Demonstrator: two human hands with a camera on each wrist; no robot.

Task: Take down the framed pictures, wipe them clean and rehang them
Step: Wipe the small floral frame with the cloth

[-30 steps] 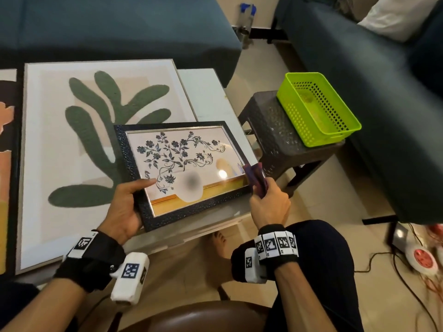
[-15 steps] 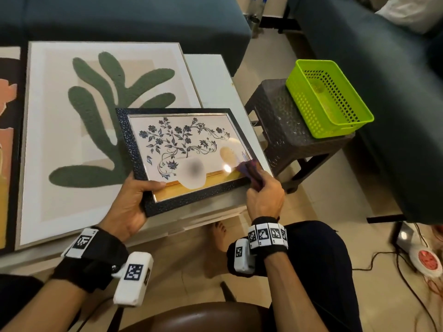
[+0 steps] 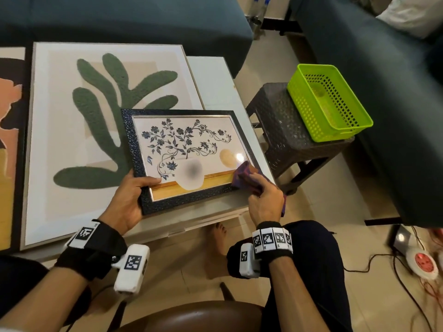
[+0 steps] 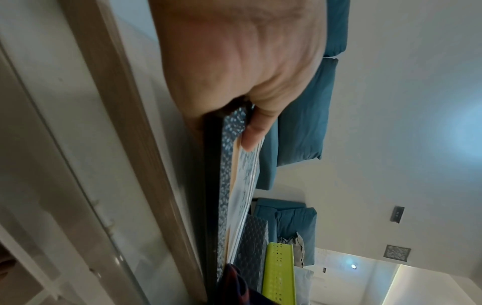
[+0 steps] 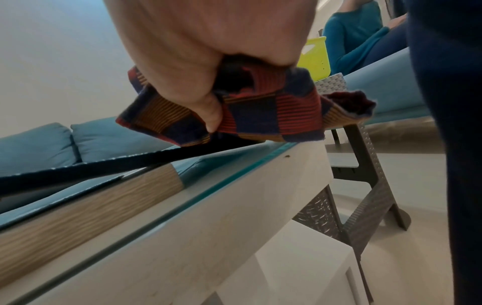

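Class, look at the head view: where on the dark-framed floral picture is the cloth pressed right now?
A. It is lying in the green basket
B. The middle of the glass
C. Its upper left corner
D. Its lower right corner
D: the right hand holds the checked cloth against the lower right corner of the dark-framed floral picture, while the left hand grips the picture's lower left corner.
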